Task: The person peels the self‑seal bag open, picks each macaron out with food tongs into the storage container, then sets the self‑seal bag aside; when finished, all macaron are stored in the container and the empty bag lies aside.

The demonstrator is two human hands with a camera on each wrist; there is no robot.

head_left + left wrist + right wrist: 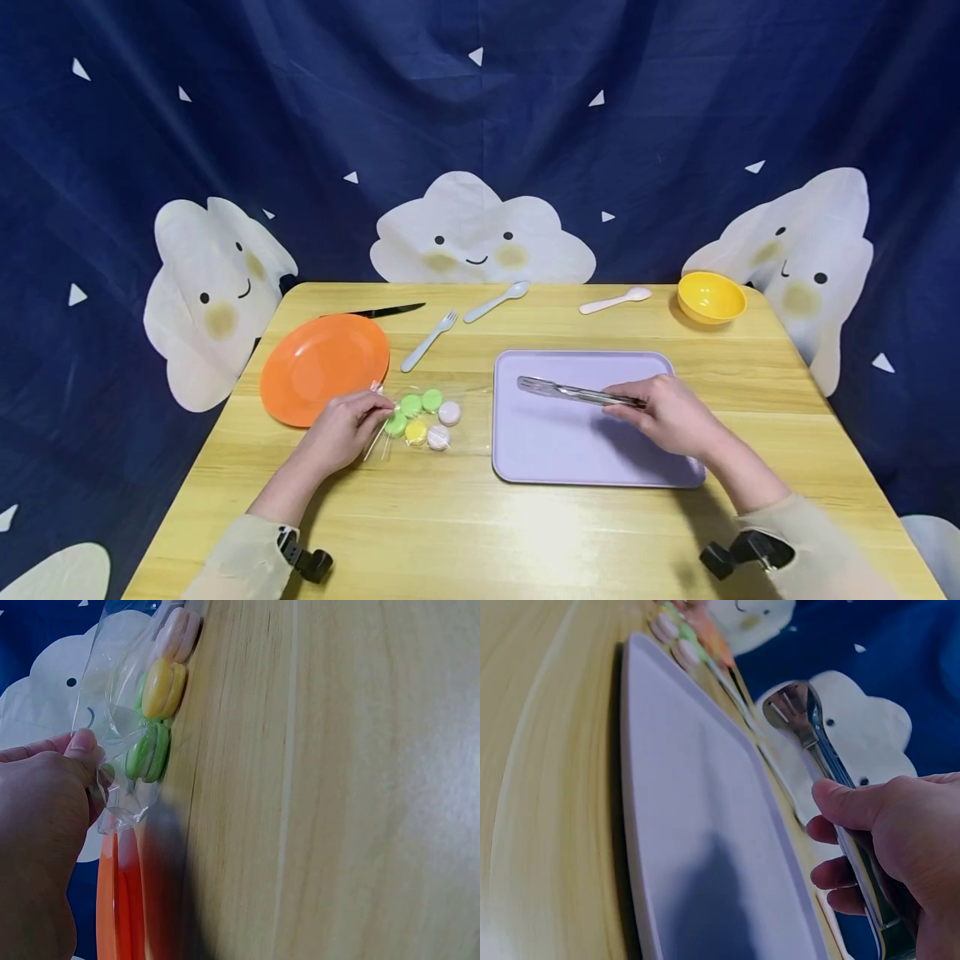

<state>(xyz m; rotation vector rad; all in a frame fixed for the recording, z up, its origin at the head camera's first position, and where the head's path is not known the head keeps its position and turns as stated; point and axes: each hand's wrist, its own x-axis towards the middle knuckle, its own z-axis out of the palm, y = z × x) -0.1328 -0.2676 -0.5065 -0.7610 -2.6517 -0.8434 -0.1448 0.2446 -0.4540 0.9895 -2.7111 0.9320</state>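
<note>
Left fingers (81, 746): pinching clear bag (120, 712) edge; thin film may slip.
Right fingers (847, 806): wrapped around tongs (577, 391); could crush macarons (422, 417).

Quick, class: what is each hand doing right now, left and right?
Left hand: closed, pinching the clear bag of macarons.
Right hand: closed, holding the metal tongs over the purple tray.

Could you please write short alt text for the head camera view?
A person's left hand pinches a clear bag of macarons beside an orange plate, while the right hand holds metal tongs over a lilac tray on a wooden table.
</note>
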